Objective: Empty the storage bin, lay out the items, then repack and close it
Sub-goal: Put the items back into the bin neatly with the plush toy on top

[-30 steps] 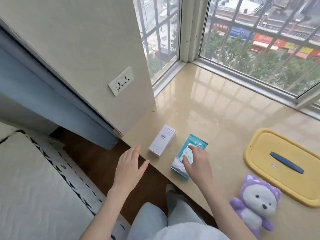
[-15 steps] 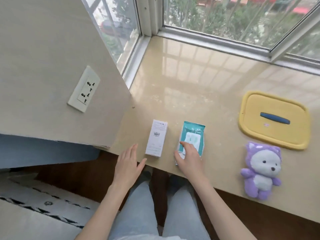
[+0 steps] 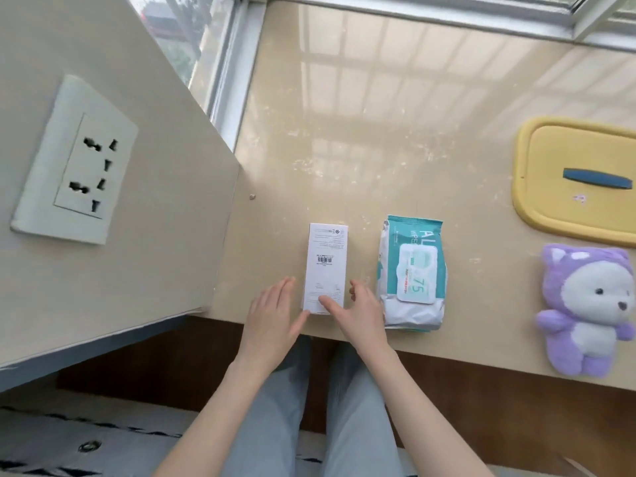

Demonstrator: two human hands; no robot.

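A white carton (image 3: 325, 266) with a barcode lies flat on the beige sill (image 3: 344, 149), near its front edge. My left hand (image 3: 275, 318) lies open just left of the carton, fingers straight, thumb at its near left corner. My right hand (image 3: 359, 311) rests at the carton's near right corner, thumb lying across the top and fingertips against the right side. A teal-and-white wipes pack (image 3: 413, 270) lies to the right of that hand, apart from it. Further right are a purple plush toy (image 3: 588, 308) and a yellow lid (image 3: 578, 180) with a blue handle. No bin is in view.
A beige wall panel (image 3: 155, 201) with a socket plate (image 3: 75, 160) stands close on the left of the carton. Window frames (image 3: 413, 8) run along the back of the sill. My legs in jeans (image 3: 309, 407) are below the sill's edge, above dark floor.
My right hand left the wipes pack and moved left to the white carton. My left hand came forward to the carton's left side. The camera tilted down and closer.
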